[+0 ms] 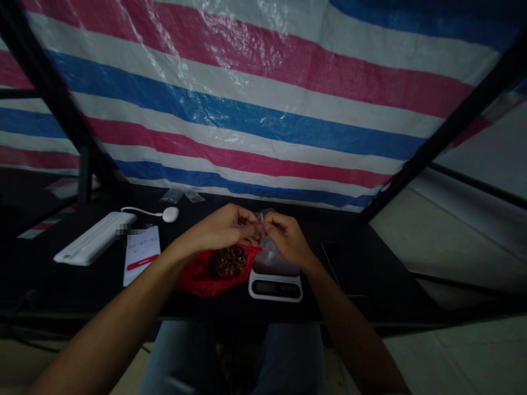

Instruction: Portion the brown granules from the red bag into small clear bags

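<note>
My left hand (236,226) and my right hand (286,236) meet above the table, fingers pinched on a small clear plastic bag (261,218). Fingers cover much of the bag, and I cannot tell what is in it. Beneath my right hand stands a white digital scale (275,288) with a dark display; something clear and plastic-like lies over its platform. Under my left hand, a red plastic bag (197,274) lies spread wide, holding a heap of small brown pieces (230,261) that look like dried seeds or spices.
To the left are a phone (142,253) with a lit screen, a long white case (96,238) and a round white device (170,214) on a cable. Small clear bags (173,195) lie at the back. A dark flat object (330,263) sits at right. Striped sheeting (247,109) hangs behind.
</note>
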A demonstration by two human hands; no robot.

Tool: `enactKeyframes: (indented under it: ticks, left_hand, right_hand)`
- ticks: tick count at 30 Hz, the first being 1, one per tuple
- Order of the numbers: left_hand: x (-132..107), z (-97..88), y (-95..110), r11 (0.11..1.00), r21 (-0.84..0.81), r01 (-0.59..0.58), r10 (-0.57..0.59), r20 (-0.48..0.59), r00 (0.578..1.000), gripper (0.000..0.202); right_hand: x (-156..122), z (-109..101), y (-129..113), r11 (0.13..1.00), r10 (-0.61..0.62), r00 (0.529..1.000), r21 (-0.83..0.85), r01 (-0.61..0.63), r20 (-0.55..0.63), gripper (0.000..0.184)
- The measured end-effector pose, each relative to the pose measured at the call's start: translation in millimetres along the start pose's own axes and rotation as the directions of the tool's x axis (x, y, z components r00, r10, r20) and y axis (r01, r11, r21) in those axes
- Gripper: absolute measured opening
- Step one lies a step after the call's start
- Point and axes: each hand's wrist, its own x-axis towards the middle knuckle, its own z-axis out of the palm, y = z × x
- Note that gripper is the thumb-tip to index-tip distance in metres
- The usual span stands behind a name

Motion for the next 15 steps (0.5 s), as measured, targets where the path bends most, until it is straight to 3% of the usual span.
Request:
enactKeyframes:
  ticks: [3,6,10,12,15]
  left_hand:
    - [-3,0.1,-7,0.997,0.073,-0.037,0.039,-0.026,0.999,0.012]
    - [-8,-0.6,-9,0.961,0.268,-0.067,0.09,-0.073,0.993,0.015]
    - [-19,-5.9,-4,0.826,0.563,0.035,0.144,-0.271,0.952,0.021]
    - [-26,-9.5,-1,0.772,0.633,0.053,0.193,-0.313,0.93,0.019]
    - [-30,-12.4,-6,0.755,0.648,-0.098,0.333,-0.252,0.909,0.011]
  right_hand:
    - [-1,7,-1,0.999,-0.032,0.999,-0.029,0.033,0.022,0.018]
    - [-2,12,-2,0.994,-0.06,0.998,-0.087,0.062,0.02,0.014]
    - [-4,10,-6,0.985,-0.018,0.999,-0.171,0.009,-0.051,0.012]
    - [-4,8,-8,0.987,0.035,0.997,-0.157,-0.046,-0.068,0.012]
    - [-3,12,-7,0.995,0.103,0.995,-0.008,-0.103,-0.009,0.014]
